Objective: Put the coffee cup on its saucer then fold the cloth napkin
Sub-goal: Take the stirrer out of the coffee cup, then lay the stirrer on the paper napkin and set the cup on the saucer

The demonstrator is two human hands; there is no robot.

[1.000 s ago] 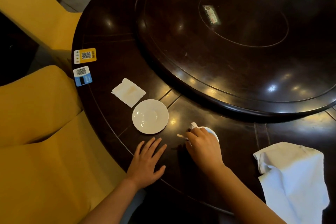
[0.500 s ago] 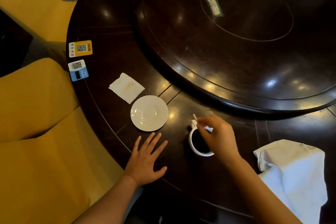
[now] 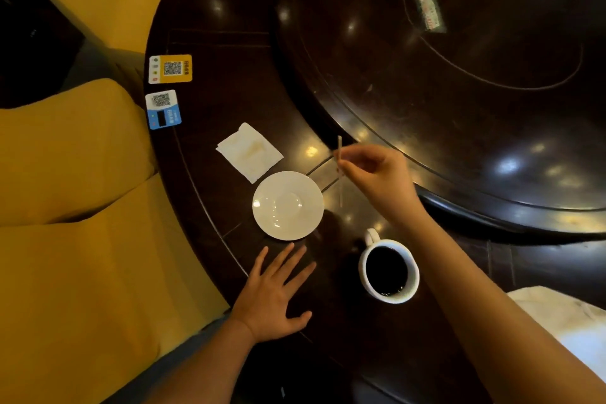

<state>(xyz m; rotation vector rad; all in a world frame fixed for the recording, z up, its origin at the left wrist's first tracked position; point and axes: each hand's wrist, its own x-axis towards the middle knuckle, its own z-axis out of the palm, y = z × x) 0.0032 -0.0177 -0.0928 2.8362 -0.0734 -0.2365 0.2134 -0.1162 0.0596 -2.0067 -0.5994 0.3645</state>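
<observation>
Coffee cup [image 3: 389, 270]: it stands on the dark worktop [image 3: 229, 52], full of black coffee, not yet on the saucer. Its handle points away from the person, toward the far left.
Saucer [image 3: 288, 205]: empty, to the far left of the cup, apart from it.
Key relation: the cup must go left and a little away from the person to reach the saucer. It lies between the two hands, nearer the person than the right hand.
Right hand [image 3: 377, 175]: its grip is closed on a thin stick [image 3: 339, 151], held upright above the worktop just right of the saucer. I judge the stick must be put down first.
Left hand [image 3: 273, 297]: its grip is open and empty, flat on the worktop, just below the saucer.
Cloth napkin [image 3: 570, 325]: white, at the right edge, unfolded, partly hidden by the right arm.
Paper napkin [image 3: 249, 152]: small, stained, just behind the saucer.
</observation>
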